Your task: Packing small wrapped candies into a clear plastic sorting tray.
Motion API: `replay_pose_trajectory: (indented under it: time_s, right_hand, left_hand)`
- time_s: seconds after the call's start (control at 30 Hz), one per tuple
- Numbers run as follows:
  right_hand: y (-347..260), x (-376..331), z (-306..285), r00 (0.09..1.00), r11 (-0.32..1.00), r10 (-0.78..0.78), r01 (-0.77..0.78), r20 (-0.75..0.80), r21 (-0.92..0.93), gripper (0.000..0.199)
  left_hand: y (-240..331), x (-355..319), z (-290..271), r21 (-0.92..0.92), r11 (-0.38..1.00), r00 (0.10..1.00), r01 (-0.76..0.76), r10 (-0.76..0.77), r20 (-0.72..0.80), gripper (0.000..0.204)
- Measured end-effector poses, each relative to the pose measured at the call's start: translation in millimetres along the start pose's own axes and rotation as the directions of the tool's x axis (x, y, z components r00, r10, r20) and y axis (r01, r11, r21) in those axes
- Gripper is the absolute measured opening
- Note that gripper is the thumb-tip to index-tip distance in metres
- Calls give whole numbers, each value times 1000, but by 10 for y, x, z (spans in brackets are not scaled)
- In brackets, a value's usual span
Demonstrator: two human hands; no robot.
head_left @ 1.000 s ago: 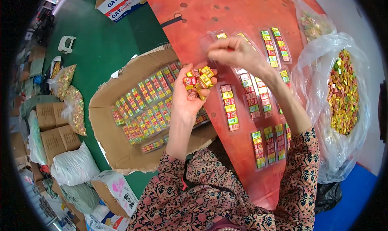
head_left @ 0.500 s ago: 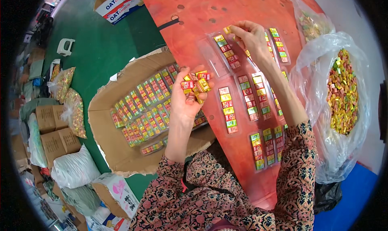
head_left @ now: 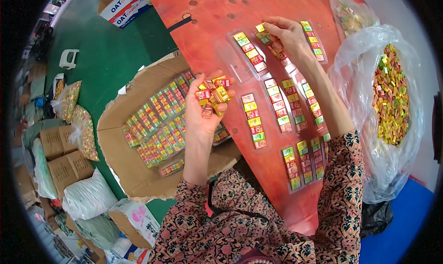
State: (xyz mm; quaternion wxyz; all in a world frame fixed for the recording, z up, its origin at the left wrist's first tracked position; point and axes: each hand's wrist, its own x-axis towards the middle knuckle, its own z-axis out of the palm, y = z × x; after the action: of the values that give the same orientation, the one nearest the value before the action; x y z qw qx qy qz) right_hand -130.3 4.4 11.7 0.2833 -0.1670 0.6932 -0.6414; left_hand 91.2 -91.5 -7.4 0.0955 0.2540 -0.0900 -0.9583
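My left hand [head_left: 201,114], palm up with curled fingers, cups a handful of small wrapped candies [head_left: 213,97] in red, yellow and orange. Across the table my right hand [head_left: 288,35] has thumb and fingertips on a small yellow wrapped candy [head_left: 260,27]. That candy is at the far end of a filled row [head_left: 277,49] in a clear plastic tray; the hand partly covers this row and its neighbour. To its left lies another filled row [head_left: 249,52], beside a bare clear tray slot [head_left: 233,63]. Nearer me are more filled rows [head_left: 254,121].
A large clear bag [head_left: 392,97] of loose candies stands at the right, with another bag [head_left: 353,17] behind it. Left of the red table [head_left: 212,37], an open cardboard box [head_left: 113,125] holds several filled trays. Cartons [head_left: 62,164] and sacks line the far left.
My right hand has shifted slightly right with the yellow candy, onto the far end of the second row. My left hand keeps its handful. The whole view has shifted a little.
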Motion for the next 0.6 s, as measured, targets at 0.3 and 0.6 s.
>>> replay_pose_trajectory:
  time_s: [0.3, 0.6]
  right_hand:
    - [-147, -395, 153, 947, 998, 11, 10, 322, -62, 14]
    - [-8, -634, 534, 896, 961, -152, 233, 417, -149, 15]
  left_hand:
    - [-1, 16, 10, -5, 1000, 1000, 12, -12, 29, 37]
    - [0, -1, 25, 3, 1000, 997, 21, -21, 73, 36]
